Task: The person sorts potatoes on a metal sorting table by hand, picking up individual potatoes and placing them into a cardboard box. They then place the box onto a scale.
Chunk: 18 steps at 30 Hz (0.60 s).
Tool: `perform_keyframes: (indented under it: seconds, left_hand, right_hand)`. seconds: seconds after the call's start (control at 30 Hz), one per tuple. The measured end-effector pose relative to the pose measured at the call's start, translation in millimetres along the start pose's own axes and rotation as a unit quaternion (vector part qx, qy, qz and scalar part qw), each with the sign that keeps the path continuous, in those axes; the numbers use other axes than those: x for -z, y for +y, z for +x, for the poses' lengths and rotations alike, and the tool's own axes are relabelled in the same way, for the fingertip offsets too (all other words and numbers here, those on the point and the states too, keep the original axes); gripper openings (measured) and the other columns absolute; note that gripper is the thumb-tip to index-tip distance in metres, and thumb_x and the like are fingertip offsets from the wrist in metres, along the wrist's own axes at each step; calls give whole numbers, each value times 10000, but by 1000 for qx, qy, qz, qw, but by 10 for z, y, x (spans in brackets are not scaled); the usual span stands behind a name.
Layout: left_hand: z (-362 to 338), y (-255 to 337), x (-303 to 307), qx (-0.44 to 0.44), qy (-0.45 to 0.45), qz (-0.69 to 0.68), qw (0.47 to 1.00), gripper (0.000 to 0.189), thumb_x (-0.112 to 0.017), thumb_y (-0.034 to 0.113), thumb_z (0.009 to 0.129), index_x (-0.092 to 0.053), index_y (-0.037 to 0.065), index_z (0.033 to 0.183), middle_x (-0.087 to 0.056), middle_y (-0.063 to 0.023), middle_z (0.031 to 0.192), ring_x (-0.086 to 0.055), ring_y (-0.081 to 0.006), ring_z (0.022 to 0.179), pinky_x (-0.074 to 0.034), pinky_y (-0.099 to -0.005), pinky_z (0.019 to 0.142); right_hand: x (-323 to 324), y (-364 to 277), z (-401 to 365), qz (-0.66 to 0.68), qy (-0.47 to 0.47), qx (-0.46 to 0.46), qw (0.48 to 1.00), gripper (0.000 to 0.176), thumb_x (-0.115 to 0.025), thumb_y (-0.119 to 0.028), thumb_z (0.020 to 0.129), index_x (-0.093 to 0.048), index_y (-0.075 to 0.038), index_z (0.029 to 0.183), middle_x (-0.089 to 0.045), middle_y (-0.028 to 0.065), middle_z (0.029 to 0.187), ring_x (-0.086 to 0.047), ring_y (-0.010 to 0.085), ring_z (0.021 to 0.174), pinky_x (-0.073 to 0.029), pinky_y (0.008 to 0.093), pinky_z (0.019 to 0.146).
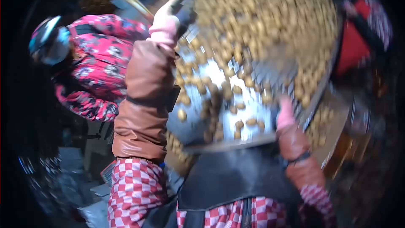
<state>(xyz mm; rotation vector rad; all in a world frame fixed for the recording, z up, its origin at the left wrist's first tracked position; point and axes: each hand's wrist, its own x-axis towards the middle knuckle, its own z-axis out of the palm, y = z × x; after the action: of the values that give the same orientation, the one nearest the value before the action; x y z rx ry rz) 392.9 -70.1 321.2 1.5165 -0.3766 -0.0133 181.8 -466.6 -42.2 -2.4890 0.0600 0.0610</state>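
Many potatoes (265, 8) cover the far part of a shiny metal table (270, 122), with fewer scattered toward me. My left hand (175, 10), in a pale glove with a dark palm side, is stretched out at the table's upper left edge beside the pile. Its fingers look extended, and I see nothing held in them. Over the right side of the table, close to the slotted metal surface (272, 74), is my right hand (282, 106). Motion smears its fingers, so a grip cannot be made out. Brown sleeve covers are on both my arms.
A person in a pink flowered jacket (101, 48) stands at the left. Another person in red (354, 46) is at the right edge. A cardboard box (331, 133) with potatoes sits at the lower right. My dark apron (236, 177) meets the table's near edge.
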Motion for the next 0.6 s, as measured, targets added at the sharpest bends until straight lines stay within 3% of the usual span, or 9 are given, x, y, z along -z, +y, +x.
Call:
perform_keyframes:
  seconds: [0.03, 0.07, 0.1, 0.2, 0.3, 0.33, 0.43, 0.5, 0.6]
  left_hand:
    - [-426, 53, -576, 92, -5, 141, 986, 409, -643, 63, 884, -588, 43, 1289, -623, -45, 871, -584, -111, 743, -502, -259, 692]
    - [-732, -265, -848, -169, -155, 475, 849, 360, -668, 112, 859, -635, 48, 1212, -671, -73, 901, -635, -136, 791, -520, -268, 713]
    - [-1097, -543, -1319, 191, -279, 400, 852, 319, -640, 194, 871, -658, 77, 1168, -700, -100, 972, -674, -207, 840, -538, -306, 741]
    - [-1900, -1999, -1740, 177, -682, 148, 694, 305, -591, 289, 837, -704, 34, 962, -701, -150, 998, -663, -338, 844, -522, -414, 731]
    - [-1947, -1335, -1966, 222, -587, 473, 618, 468, -622, 143, 810, -605, 260, 1263, -673, -74, 1117, -641, -282, 1072, -514, -417, 891]
    - [-1862, -1123, -1766, 173, -468, 496, 711, 483, -635, 130, 805, -587, 215, 1278, -672, -92, 1109, -646, -301, 1046, -512, -415, 893]
    - [-1494, -184, -1491, 105, 241, 302, 916, 351, -750, 165, 796, -624, 44, 1101, -612, -232, 1115, -576, -385, 1110, -500, -473, 852]
    - [-1328, -138, -1218, -354, 203, 312, 858, 526, -704, 111, 772, -556, 33, 1271, -581, -186, 1225, -540, -329, 1178, -424, -402, 1010]
    - [-1671, 141, -1388, -287, 35, 577, 764, 470, -648, 189, 839, -566, 152, 1300, -541, -163, 1295, -496, -356, 1217, -386, -403, 1040]
  right_hand:
    - [53, 46, -227, 279, 60, -120, 951, 550, -577, -11, 786, -541, -121, 1324, -498, 157, 1373, -456, 340, 1278, -370, 410, 1092]
    - [476, -308, -362, 173, 93, -65, 978, 499, -601, -53, 810, -559, -114, 1304, -520, 168, 1347, -474, 345, 1261, -381, 415, 1080]
    - [844, -660, -354, 67, 121, 14, 990, 453, -625, -95, 834, -577, -107, 1284, -542, 179, 1321, -493, 349, 1245, -391, 420, 1068]
    - [796, -279, -507, 28, 186, 33, 982, 451, -672, -179, 852, -587, -158, 1294, -556, 182, 1304, -495, 364, 1252, -390, 424, 1062]
    - [814, -200, -567, 8, 160, 21, 987, 454, -672, -188, 852, -585, -152, 1296, -557, 183, 1301, -488, 375, 1254, -390, 429, 1061]
    - [816, -248, -610, 28, 171, 17, 985, 455, -670, -185, 848, -585, -144, 1293, -556, 184, 1305, -486, 375, 1257, -385, 431, 1065]
    - [706, -157, -523, 27, 171, 32, 984, 463, -667, -138, 835, -585, -129, 1291, -556, 173, 1315, -487, 367, 1259, -377, 434, 1076]
    - [649, -257, -505, 17, 165, 56, 985, 474, -653, -91, 826, -582, -132, 1294, -558, 161, 1315, -481, 364, 1266, -369, 432, 1085]
    - [296, -25, -497, -3, 123, 47, 991, 557, -585, 13, 792, -544, -120, 1332, -483, 159, 1400, -428, 333, 1323, -347, 414, 1118]
